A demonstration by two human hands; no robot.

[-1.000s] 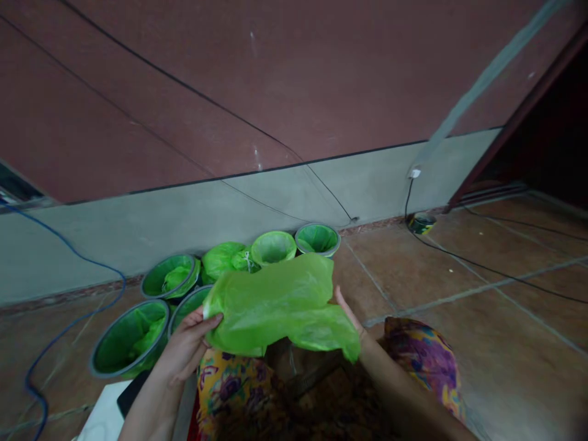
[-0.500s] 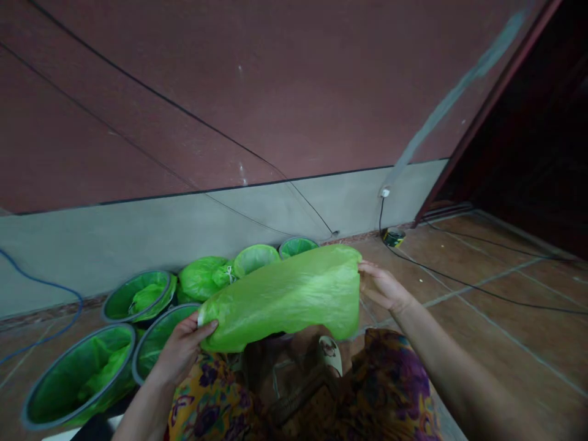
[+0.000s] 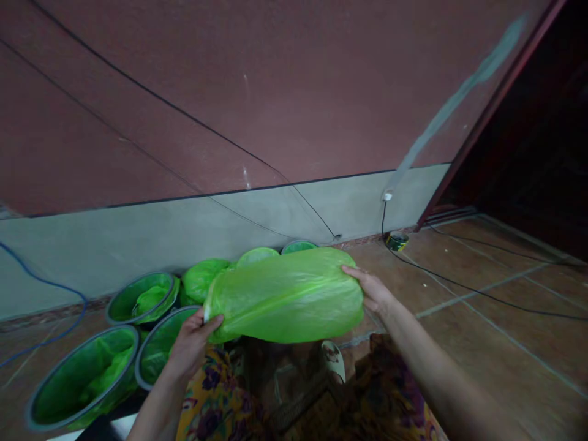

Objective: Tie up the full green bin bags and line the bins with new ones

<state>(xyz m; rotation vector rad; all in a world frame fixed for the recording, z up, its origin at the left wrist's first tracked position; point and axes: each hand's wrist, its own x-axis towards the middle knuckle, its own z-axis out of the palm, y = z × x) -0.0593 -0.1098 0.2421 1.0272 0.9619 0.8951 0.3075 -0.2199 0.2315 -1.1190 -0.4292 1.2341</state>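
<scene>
Holds a green bag (image 3: 285, 297) lengthwise in the air, over the lap and short of the wall, stretched sideways between both hands. Reaches forward with both forearms, angled inward from the lower corners. Pinches the whitish left edge in the left hand (image 3: 190, 337), thumb flat on the near face, fingers curled beneath, with hardly a gap between. Grips the opposite end in the right hand (image 3: 374, 291), set a little higher, with one digit laid over the near face; cannot tell how far round the half-hidden fingers wrap. Has, at lower left, a large lined bin (image 3: 62, 392), with a second bin (image 3: 126, 297) behind and a middle bin (image 3: 160, 334) just beside, partly covered by the left hand and forearm. Has a bulging green bundle (image 3: 202, 278) near the wall, then a pale green bin (image 3: 257, 255) and a grey-rimmed bin (image 3: 298, 246), both mostly blocked by the stretched plastic. Shows a pale slipper (image 3: 333, 360) below, between folds of floral cloth (image 3: 204, 410). Faces, well apart to the right, a dark tin (image 3: 396, 241) beside a black cable (image 3: 463, 298) trailing across the tiled floor (image 3: 482, 361).
</scene>
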